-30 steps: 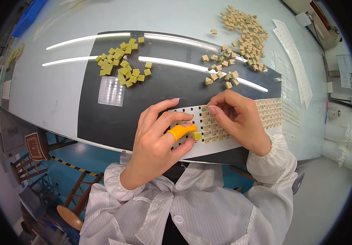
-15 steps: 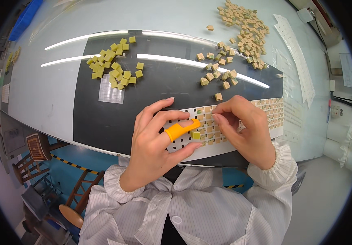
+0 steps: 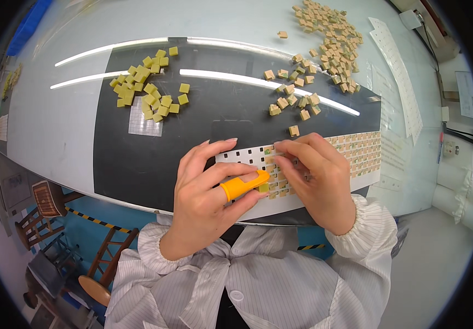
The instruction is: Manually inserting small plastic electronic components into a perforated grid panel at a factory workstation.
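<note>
A white perforated sheet lies along the table's near edge, its right part lined with rows of small tan pieces and its left part showing bare dark holes. On a finger of my left hand sits an orange plastic finger sleeve with a hooked tip. Below that tip, between it and my thumb, I grip a small yellow-green block over the sheet. My right hand is closed in a pinch at the sheet's far edge, by the leftmost column of pieces; whatever its fingertips hold is hidden.
Loose yellow-green blocks lie at the left on a black mat, beside a clear gridded square. A heap of tan notched blocks spreads at the far right, with a long white strip beyond. Wooden stools stand below the table.
My right hand has moved left along the sheet's far edge. My left hand has dropped slightly, and its orange tip now partly covers the yellow-green block.
</note>
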The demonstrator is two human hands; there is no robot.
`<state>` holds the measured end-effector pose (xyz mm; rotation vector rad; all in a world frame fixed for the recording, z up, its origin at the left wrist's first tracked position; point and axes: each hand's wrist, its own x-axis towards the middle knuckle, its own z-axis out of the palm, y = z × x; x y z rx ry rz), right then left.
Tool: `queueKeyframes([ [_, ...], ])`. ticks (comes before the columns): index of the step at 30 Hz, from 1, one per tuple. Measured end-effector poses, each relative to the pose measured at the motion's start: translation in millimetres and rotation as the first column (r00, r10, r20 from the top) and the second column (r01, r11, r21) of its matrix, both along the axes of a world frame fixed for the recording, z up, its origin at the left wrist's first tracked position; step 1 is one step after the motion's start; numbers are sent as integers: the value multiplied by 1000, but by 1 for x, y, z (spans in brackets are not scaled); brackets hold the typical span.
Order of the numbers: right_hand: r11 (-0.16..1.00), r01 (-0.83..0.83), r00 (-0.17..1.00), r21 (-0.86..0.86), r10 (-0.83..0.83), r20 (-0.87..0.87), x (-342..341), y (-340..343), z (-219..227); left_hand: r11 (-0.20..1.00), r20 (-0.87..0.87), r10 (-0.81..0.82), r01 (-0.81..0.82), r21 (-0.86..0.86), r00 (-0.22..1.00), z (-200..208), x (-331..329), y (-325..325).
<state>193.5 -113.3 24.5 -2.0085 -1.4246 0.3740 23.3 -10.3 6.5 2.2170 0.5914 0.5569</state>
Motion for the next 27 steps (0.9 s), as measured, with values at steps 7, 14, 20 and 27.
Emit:
queueKeyframes([
  [7, 999, -21, 998, 29, 20, 58, -4, 3, -3, 1000, 17, -6, 6, 5, 1000, -1, 1, 1],
  [14, 1000, 24, 1000, 0, -24, -14, -4, 4, -2, 1000, 18, -15, 15, 4, 1000, -1, 1, 2],
  [20, 999, 43, 997, -21, -44, -56, -4, 6, -2, 1000, 14, -12, 12, -10, 1000, 0, 0, 2],
  [27, 1000, 15, 1000, 7, -15, 25, -3, 4, -4, 1000, 24, -9, 9, -6, 1000, -1, 0, 1],
])
